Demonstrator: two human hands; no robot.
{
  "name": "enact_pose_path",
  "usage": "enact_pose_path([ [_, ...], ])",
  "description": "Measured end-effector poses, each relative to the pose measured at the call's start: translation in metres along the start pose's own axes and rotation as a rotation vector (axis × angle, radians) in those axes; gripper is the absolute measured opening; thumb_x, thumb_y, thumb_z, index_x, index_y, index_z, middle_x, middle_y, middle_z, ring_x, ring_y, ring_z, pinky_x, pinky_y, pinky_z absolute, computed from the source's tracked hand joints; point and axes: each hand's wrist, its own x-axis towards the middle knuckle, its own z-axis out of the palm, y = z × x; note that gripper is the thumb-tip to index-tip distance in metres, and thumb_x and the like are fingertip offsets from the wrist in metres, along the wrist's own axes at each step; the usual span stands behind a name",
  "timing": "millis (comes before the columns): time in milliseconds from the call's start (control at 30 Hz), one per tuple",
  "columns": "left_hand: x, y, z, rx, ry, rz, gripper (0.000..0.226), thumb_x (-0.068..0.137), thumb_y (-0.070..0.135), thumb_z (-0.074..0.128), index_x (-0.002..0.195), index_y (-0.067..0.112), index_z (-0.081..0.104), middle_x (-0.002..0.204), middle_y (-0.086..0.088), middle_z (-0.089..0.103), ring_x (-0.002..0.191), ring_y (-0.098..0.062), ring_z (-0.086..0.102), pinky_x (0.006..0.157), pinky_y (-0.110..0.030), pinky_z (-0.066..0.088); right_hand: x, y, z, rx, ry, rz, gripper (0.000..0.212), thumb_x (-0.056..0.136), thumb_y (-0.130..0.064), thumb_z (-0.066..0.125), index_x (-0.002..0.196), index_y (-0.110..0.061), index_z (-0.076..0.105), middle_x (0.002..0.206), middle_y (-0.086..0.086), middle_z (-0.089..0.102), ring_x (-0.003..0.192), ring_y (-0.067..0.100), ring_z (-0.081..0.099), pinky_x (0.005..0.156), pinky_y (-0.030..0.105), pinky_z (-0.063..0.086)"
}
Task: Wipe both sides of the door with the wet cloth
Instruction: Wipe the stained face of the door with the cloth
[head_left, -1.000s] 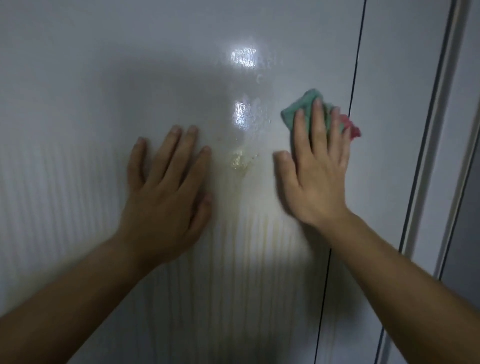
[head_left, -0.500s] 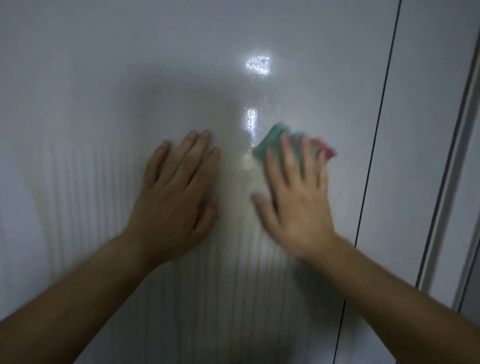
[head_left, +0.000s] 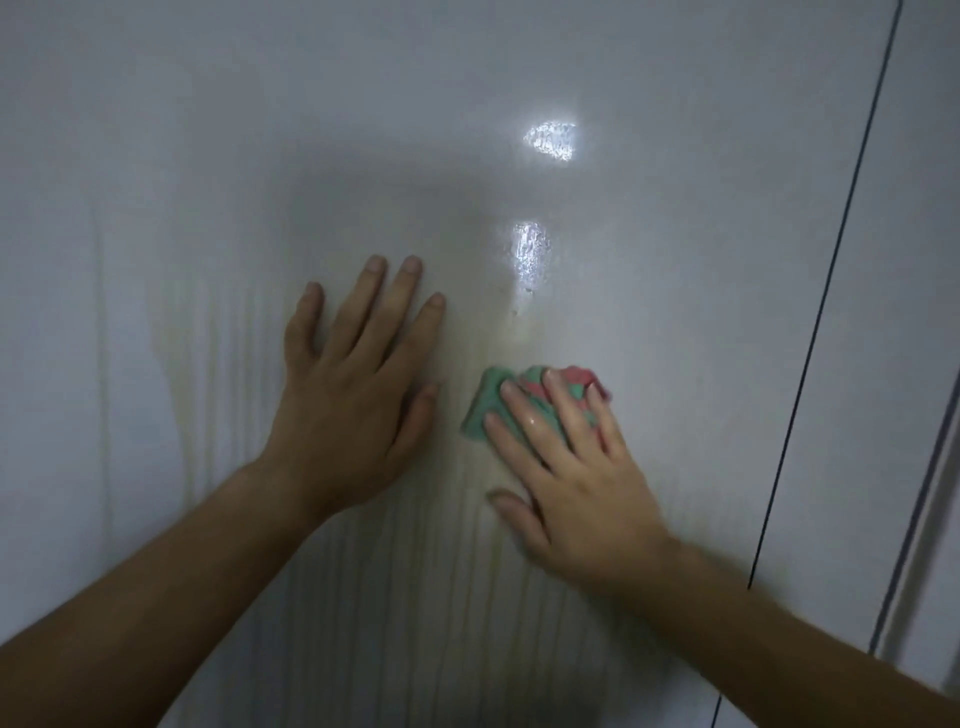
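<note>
The light is dim and grey. Two white glare patches (head_left: 550, 140) shine on the wet door (head_left: 182, 156), up and right of the left hand (head_left: 353, 410). A broad soft shadow darkens the door around that hand. The right hand (head_left: 576, 478), just right of it, is slightly motion-blurred. Far to the right, the seam (head_left: 810, 364) bows with lens distortion.

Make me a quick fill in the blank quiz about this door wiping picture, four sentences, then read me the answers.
1. The cloth is pink and ____.
2. The left hand lies flat on the door and holds ____.
3. The right hand presses its fingers onto the ____.
4. The thin dark line runs down to the ____ of both hands.

Answers: green; nothing; cloth; right.
</note>
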Motion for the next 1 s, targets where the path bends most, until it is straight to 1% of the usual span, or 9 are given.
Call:
enact_pose_path([
  [67, -0.002, -0.004, -0.001, -0.031, 0.001, -0.002, 0.062, 0.100, 0.038, 0.035, 0.154, 0.007, 0.041, 0.168, -0.015, 0.025, 0.156, -0.030, 0.021, 0.119, -0.062, 0.020, 0.018, 0.020, -0.005, -0.049, 0.038, 0.009, 0.066, 0.102, -0.052, 0.045, 0.158, -0.023, 0.030, 0.167, 0.001, 0.015, 0.156, 0.033, 0.012, 0.125, 0.055, 0.010],
  [200, -0.006, -0.016, -0.004, -0.113, 0.031, 0.010, 0.062, 0.099, 0.032, 0.039, 0.152, 0.000, 0.041, 0.165, -0.021, 0.026, 0.155, -0.035, 0.024, 0.122, -0.057, 0.024, 0.083, 0.045, -0.027, -0.001, 0.139, 0.383, 0.069, 0.105, -0.052, 0.033, 0.162, -0.016, 0.020, 0.170, 0.009, 0.007, 0.157, 0.035, 0.000, 0.126, 0.054, -0.001],
  [267, -0.011, -0.024, -0.006, -0.119, 0.056, 0.007, 0.062, 0.098, 0.030, 0.042, 0.151, -0.002, 0.043, 0.164, -0.024, 0.028, 0.154, -0.039, 0.025, 0.122, -0.057, 0.025, 0.077, 0.019, -0.019, 0.012, 0.136, 0.308, 0.071, 0.103, -0.053, 0.039, 0.161, -0.015, 0.024, 0.170, 0.011, 0.011, 0.156, 0.038, 0.003, 0.125, 0.058, 0.003],
  [333, -0.018, -0.032, -0.007, -0.048, 0.072, -0.035, 0.060, 0.097, 0.031, 0.043, 0.149, 0.001, 0.046, 0.164, -0.024, 0.028, 0.154, -0.041, 0.024, 0.122, -0.062, 0.019, 0.045, -0.015, -0.002, 0.039, 0.069, 0.094, 0.069, 0.100, -0.053, 0.049, 0.158, -0.018, 0.034, 0.168, 0.008, 0.020, 0.156, 0.038, 0.010, 0.124, 0.061, 0.010],
  [433, -0.028, -0.042, -0.005, 0.030, 0.046, -0.121, 0.059, 0.097, 0.034, 0.043, 0.150, 0.009, 0.048, 0.165, -0.023, 0.026, 0.154, -0.043, 0.021, 0.119, -0.071, 0.010, 0.024, -0.020, 0.000, -0.011, 0.006, -0.085, 0.065, 0.100, -0.054, 0.049, 0.156, -0.022, 0.038, 0.166, 0.002, 0.022, 0.156, 0.033, 0.015, 0.125, 0.057, 0.014],
  [633, -0.030, -0.049, 0.002, 0.012, 0.041, -0.107, 0.059, 0.098, 0.036, 0.043, 0.153, 0.014, 0.045, 0.166, -0.021, 0.025, 0.154, -0.043, 0.021, 0.115, -0.073, 0.016, 0.111, 0.017, -0.028, -0.020, 0.124, 0.289, 0.070, 0.104, -0.055, 0.033, 0.162, -0.017, 0.021, 0.170, 0.008, 0.007, 0.157, 0.035, 0.000, 0.126, 0.053, -0.002],
  [833, -0.046, -0.070, -0.007, -0.040, 0.045, -0.117, 0.062, 0.098, 0.034, 0.043, 0.154, 0.009, 0.041, 0.166, -0.024, 0.022, 0.155, -0.040, 0.019, 0.120, -0.069, 0.014, 0.055, -0.030, -0.002, -0.032, 0.007, -0.169, 0.066, 0.101, -0.055, 0.047, 0.157, -0.022, 0.036, 0.167, 0.003, 0.023, 0.156, 0.033, 0.014, 0.124, 0.057, 0.015],
  [867, -0.051, -0.077, -0.009, -0.032, 0.036, -0.173, 0.063, 0.098, 0.035, 0.042, 0.154, 0.009, 0.040, 0.166, -0.025, 0.020, 0.155, -0.041, 0.017, 0.119, -0.071, 0.012, 0.069, -0.023, -0.005, -0.053, 0.032, -0.159, 0.065, 0.102, -0.054, 0.046, 0.157, -0.022, 0.035, 0.167, 0.003, 0.023, 0.156, 0.032, 0.014, 0.125, 0.056, 0.013],
  [1000, -0.066, -0.102, -0.013, -0.025, -0.028, -0.290, 0.063, 0.101, 0.040, 0.035, 0.158, 0.012, 0.032, 0.169, -0.023, 0.012, 0.156, -0.044, 0.008, 0.116, -0.077, 0.006, 0.148, -0.004, -0.028, -0.049, 0.143, 0.165, 0.068, 0.104, -0.054, 0.037, 0.161, -0.017, 0.026, 0.170, 0.008, 0.013, 0.157, 0.035, 0.005, 0.126, 0.052, 0.000],
])
